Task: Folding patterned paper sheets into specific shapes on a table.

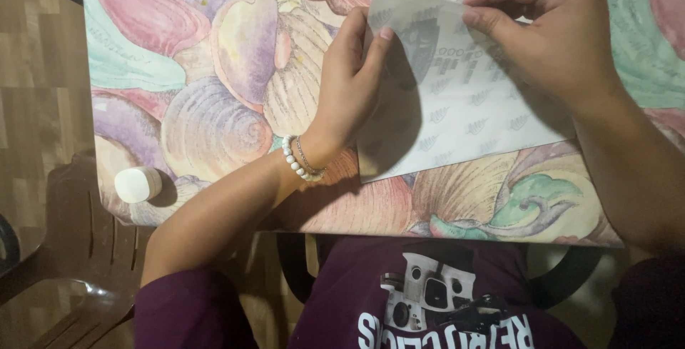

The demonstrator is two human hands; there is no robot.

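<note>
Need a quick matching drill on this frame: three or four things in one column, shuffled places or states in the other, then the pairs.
1. left hand
2. right hand
3. white cylinder
4. bead bracelet

a. near the table's left edge
b. on the left wrist
c. pinches the paper's top edge
d. holds the paper's left edge

Pairs: 1-d, 2-c, 3-a, 4-b

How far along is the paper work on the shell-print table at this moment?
Done: the pale patterned sheet lies on the shell-print tablecloth, its top-left corner already lifted and turned over. In hand: the left hand grips that left edge while the right hand pinches the top edge. Left: most of the sheet is flat; the white cylinder sits untouched.
</note>
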